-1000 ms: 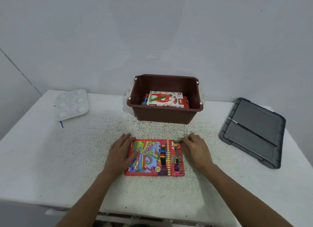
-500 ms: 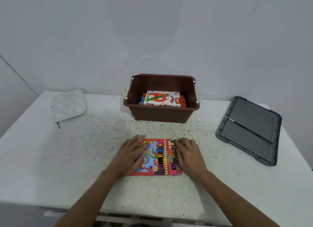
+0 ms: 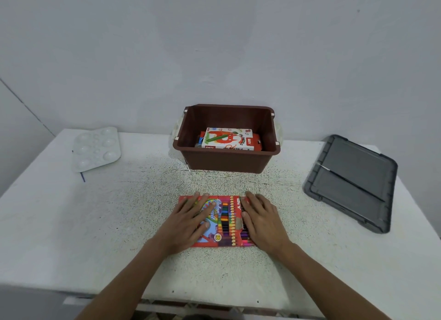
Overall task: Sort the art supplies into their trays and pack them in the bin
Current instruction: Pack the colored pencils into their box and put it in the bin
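red pencil box [image 3: 224, 224], apart from brown bin [image 3: 226, 163], under flat left hand [image 3: 188, 220] and right hand [image 3: 261, 220].

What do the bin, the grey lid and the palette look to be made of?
Bin: probably moulded plastic, brown and matte, with smooth walls and a rolled rim.
Lid: likely plastic, dark grey with a slight sheen, with moulded ribs and a raised border.
Palette: seemingly white plastic, semi-glossy, with soft highlights in its round wells.
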Demonstrator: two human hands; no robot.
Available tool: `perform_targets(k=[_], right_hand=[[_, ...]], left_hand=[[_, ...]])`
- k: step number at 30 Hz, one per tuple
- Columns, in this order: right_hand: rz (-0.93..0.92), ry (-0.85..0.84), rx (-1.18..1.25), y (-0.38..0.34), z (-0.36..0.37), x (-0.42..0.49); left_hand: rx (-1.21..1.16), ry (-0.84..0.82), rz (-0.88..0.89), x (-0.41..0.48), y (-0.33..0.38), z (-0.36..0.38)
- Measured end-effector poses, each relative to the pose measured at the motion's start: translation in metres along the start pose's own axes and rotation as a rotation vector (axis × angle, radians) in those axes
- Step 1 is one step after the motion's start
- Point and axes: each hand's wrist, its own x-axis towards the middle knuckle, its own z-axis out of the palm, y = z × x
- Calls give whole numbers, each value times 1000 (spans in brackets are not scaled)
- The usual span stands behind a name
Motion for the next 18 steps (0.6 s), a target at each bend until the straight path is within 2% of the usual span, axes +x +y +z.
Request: perform_targets(k=[5, 12, 18], right_hand=[[39, -3, 31, 2, 1, -7], [19, -90, -72, 4, 1, -21], [83, -98, -118, -4, -4, -18]], left_hand=[[11, -40, 34, 2, 2, -2], [15, -56, 18, 2, 6, -6], [32, -67, 29, 4, 10, -6]])
